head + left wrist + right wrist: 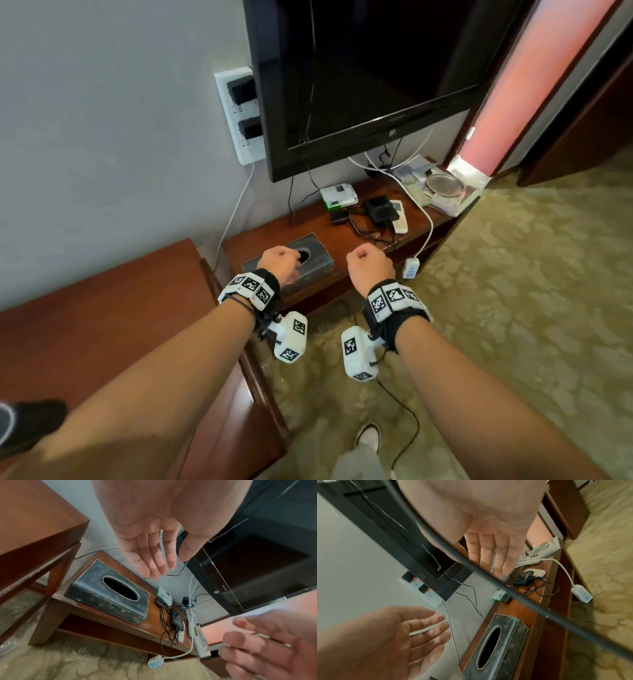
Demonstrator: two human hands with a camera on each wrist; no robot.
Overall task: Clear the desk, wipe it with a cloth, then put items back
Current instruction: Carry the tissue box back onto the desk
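Both my hands hung empty over the low wooden desk [424,222], fingers loose.

My left hand [279,269] was above the dark leather tissue box [109,592], which sat at the desk's left end with its oval slot facing up; in the wrist view the fingers [154,557] were straight and relaxed, apart from the box and holding nothing. My right hand [371,270] hovered just right of the box, its fingers [489,551] also extended and empty. Further along the desk lay a green-and-white box [337,196], a small black device [380,209] in a tangle of black cables, and a white remote [400,216]. At the far end a glass ashtray [444,185] rested on some papers. A white cable [426,219] trailed off the front edge to a small white adapter [411,269] hanging there. A black TV [359,78] hung on the wall above, beside a white power strip [239,116].
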